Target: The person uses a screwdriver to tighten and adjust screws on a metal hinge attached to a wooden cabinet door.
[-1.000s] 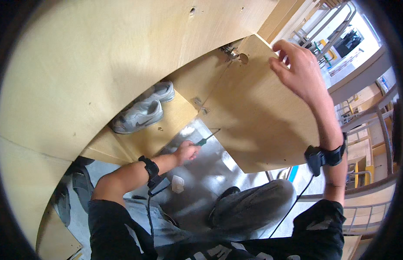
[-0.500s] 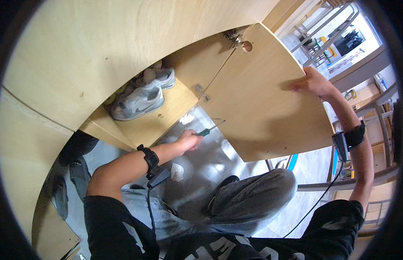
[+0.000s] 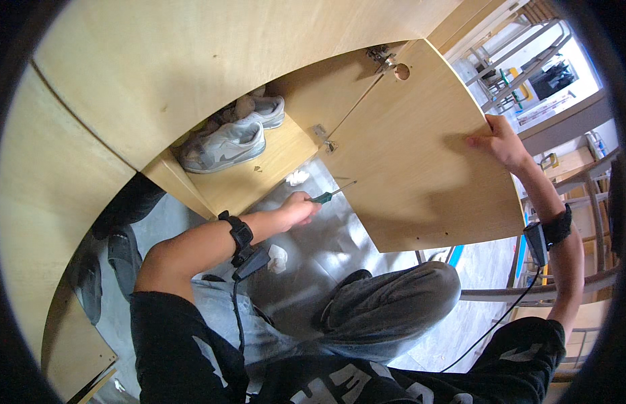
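In my left hand (image 3: pixel 299 209) is a screwdriver (image 3: pixel 322 198), its green handle wrapped by my fingers. The thin metal shaft points up and right, overlapping the lower edge of a light wooden cabinet door (image 3: pixel 421 161); whether its tip touches the wood I cannot tell. My right hand (image 3: pixel 503 143) is closed around the door's outer edge, with the thumb on the near face. The door stands swung out from the cabinet. A lower hinge (image 3: pixel 328 144) and an upper hinge (image 3: pixel 386 62) show along the seam, the upper one beside a round cup hole.
Grey-white sneakers (image 3: pixel 225 146) sit on the cabinet's bottom shelf (image 3: pixel 259 175). Crumpled white paper (image 3: pixel 277 258) lies on the grey floor by my left forearm. Dark slippers (image 3: pixel 124 261) stand at the left. Metal-framed furniture (image 3: pixel 589 195) is at the right, and a cabinet panel overhangs above.
The view has tilted slightly, moving the cabinet and sneakers a little rightward in the picture. Both hands keep their holds on the screwdriver and the door.
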`<act>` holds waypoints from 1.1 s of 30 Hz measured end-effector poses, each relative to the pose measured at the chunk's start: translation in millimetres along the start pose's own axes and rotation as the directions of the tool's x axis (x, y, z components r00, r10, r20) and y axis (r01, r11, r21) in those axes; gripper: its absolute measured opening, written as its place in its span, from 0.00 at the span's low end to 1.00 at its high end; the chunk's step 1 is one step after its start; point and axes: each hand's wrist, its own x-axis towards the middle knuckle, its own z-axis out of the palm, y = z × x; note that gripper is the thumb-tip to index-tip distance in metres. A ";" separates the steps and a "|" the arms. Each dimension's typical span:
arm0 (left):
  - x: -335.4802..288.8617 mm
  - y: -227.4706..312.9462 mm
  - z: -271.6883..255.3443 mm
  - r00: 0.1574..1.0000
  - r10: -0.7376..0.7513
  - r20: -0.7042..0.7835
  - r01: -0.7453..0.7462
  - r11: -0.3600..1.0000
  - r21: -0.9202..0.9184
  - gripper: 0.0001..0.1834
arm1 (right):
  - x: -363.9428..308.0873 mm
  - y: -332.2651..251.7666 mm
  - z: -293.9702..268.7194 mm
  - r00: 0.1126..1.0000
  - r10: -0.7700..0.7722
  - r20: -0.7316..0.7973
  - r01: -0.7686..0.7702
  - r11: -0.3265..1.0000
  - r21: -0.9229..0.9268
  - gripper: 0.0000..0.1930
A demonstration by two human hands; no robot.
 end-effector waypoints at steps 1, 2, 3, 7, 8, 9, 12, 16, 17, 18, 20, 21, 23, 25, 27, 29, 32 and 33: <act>0.0 0.1 -0.1 1.000 -0.006 -0.002 0.006 1.000 0.012 0.12 | 0.9 -0.3 -1.0 1.000 -0.001 -0.009 0.001 0.999 -0.052 0.16; -1.4 0.9 -0.3 1.000 -0.013 -0.002 0.013 1.000 0.025 0.13 | 0.3 -3.1 -2.6 1.000 0.002 -0.007 -0.002 0.999 -0.049 0.16; -2.6 2.2 -0.9 1.000 -0.018 -0.001 0.018 0.999 0.027 0.13 | -0.7 -7.1 -4.8 1.000 0.003 0.003 -0.003 0.998 -0.068 0.15; -3.0 3.4 2.6 1.000 -0.012 -0.016 0.012 1.000 0.023 0.14 | 0.4 -1.1 -8.0 0.997 0.002 0.075 0.008 0.992 -0.129 0.16; -3.1 3.4 1.1 0.999 -0.024 -0.022 0.024 0.999 0.027 0.14 | 0.8 0.6 -4.6 0.997 0.002 0.074 0.007 0.992 -0.124 0.16; -2.7 3.7 0.4 0.999 -0.026 -0.024 0.027 0.999 0.031 0.14 | 0.7 2.1 0.5 0.995 -0.041 0.087 0.052 0.991 -0.125 0.15; 0.1 2.7 3.6 0.999 -0.052 0.011 0.051 0.998 0.032 0.15 | -0.7 4.4 11.7 0.991 -0.050 0.128 0.063 0.992 -0.104 0.14; -0.8 -0.8 7.0 0.987 -0.073 0.146 0.047 0.983 0.177 0.11 | -6.8 -3.6 20.4 0.978 0.032 0.208 -0.008 0.993 -0.114 0.12; -1.1 -2.4 7.6 0.978 -0.071 0.197 0.023 0.972 0.236 0.12 | -8.5 -5.8 21.8 0.977 0.031 0.211 -0.007 0.994 -0.111 0.12; 0.3 -5.1 8.6 0.978 -0.075 0.195 0.027 0.971 0.236 0.12 | -10.4 -7.7 23.0 0.971 0.011 0.238 0.015 0.994 -0.107 0.12; 1.4 -11.9 10.9 0.939 -0.065 0.337 -0.049 0.946 0.320 0.12 | -13.3 -15.7 25.5 0.962 -0.015 0.271 0.042 0.995 -0.094 0.12; -1.3 -17.0 16.0 0.937 -0.030 0.348 -0.061 0.967 0.249 0.13 | -14.3 -22.9 26.8 0.961 -0.008 0.275 0.059 0.982 -0.178 0.12; -5.9 -11.1 30.6 0.932 -0.078 0.353 -0.071 0.917 0.393 0.13 | -21.4 -36.6 28.6 0.961 0.000 0.278 0.076 0.962 -0.262 0.13; -6.8 -7.1 46.9 0.927 -0.121 0.355 -0.091 0.847 0.524 0.13 | -32.1 -49.1 30.7 0.956 -0.076 0.282 0.161 0.943 -0.292 0.14; -10.2 -13.7 57.2 0.880 -0.005 0.475 -0.238 0.860 0.451 0.15 | -42.4 -55.3 38.0 0.944 -0.134 0.301 0.227 0.926 -0.302 0.14; -14.5 -12.6 72.1 0.886 0.023 0.463 -0.287 0.812 0.508 0.15 | -55.9 -66.0 43.4 0.929 -0.186 0.320 0.288 0.906 -0.311 0.13; -10.8 -26.3 100.3 0.899 0.095 0.427 -0.378 0.658 0.652 0.19 | -71.2 -96.6 54.0 0.908 -0.180 0.377 0.319 0.881 -0.349 0.10; -14.0 -36.2 107.9 0.920 0.109 0.376 -0.354 0.642 0.680 0.21 | -71.2 -100.6 62.1 0.868 -0.258 0.425 0.394 0.879 -0.270 0.12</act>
